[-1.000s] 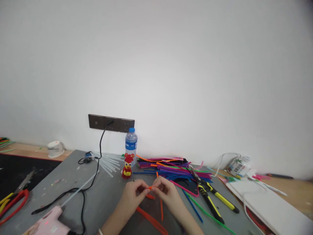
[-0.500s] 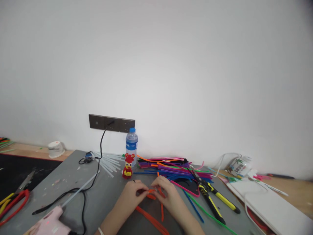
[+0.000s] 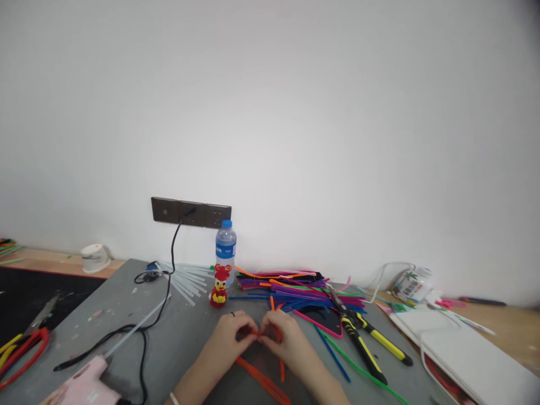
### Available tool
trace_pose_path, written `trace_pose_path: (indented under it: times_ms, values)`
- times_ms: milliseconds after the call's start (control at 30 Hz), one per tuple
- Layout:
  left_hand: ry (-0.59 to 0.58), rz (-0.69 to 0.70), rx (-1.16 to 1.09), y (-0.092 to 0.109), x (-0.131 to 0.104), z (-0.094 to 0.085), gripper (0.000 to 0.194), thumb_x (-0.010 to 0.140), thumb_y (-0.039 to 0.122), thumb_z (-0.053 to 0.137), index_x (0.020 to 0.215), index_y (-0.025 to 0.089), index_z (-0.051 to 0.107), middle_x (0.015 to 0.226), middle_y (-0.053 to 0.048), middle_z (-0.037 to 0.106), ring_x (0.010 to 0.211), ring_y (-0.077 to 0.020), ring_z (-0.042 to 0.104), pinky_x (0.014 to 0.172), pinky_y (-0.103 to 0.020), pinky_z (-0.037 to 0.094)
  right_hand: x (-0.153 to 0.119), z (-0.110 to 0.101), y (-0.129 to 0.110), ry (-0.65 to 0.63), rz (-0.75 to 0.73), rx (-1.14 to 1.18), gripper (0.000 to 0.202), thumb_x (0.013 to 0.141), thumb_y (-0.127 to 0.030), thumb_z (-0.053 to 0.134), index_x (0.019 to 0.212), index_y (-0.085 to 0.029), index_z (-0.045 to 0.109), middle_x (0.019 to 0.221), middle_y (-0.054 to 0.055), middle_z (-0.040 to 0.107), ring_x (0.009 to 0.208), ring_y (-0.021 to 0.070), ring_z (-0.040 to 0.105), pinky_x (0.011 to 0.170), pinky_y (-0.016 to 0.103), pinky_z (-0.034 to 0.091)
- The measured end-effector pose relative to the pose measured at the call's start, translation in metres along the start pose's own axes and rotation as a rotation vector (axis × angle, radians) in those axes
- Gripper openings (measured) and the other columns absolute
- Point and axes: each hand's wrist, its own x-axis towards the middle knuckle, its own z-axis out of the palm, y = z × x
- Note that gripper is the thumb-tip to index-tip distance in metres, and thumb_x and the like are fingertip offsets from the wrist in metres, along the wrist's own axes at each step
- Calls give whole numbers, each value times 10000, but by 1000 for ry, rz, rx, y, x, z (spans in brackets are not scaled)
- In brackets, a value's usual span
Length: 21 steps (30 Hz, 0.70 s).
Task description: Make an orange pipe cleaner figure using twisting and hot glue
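Both hands (image 3: pixel 258 336) largely hide the pinched orange piece (image 3: pixel 257 333).

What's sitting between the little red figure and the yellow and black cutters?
A pile of coloured pipe cleaners lies between the red figure and the cutters, as the head view shows.

Behind my grey tabletop's red figurine (image 3: pixel 219 293) stands 1 bottle (image 3: pixel 226 253); right of it, pipe cleaners (image 3: pixel 295 288) lie heaped.

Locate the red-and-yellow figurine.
Head view, left of centre: the figurine stands just in front of the blue-capped bottle, left of the pipe cleaner pile.
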Motion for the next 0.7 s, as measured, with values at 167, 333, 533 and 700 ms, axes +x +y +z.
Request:
trace_pose_path:
  times_ms: [167, 333, 533, 700]
  values:
    - [51, -6, -76, 6, -2, 0, 154, 722, 63, 566, 785, 171, 655, 740, -10, 655, 707, -158, 607, 654, -222, 433, 2, 4, 3, 21, 14, 38, 178, 700, -18, 613, 729, -194, 615, 716, -7, 611, 719, 185, 580, 668, 257, 403]
    - [56, -27, -217, 9, -2, -1, 73, 757, 127, 577, 782, 165, 634, 743, -18, 658, 708, -165, 628, 662, -233, 472, 4, 5, 6, 32, -14, 106, 177, 701, -18, 593, 732, -190, 623, 716, -3, 622, 707, 179, 581, 660, 254, 412]
    - [86, -63, -322, 7, 0, -2, 55, 762, 200, 603, 750, 156, 632, 716, -27, 664, 692, -173, 637, 661, -245, 497, 4, 0, 0, 101, -64, 91, 130, 746, -74, 619, 731, -203, 618, 758, 14, 636, 770, 199, 583, 708, 282, 433]
    - [169, 2, -222, 4, 0, -1, 42, 744, 164, 600, 732, 161, 641, 713, -26, 669, 678, -163, 630, 645, -231, 497, 2, -6, -7, 145, -126, -5, 123, 801, -107, 627, 748, -217, 633, 761, 23, 656, 819, 229, 576, 746, 337, 405]
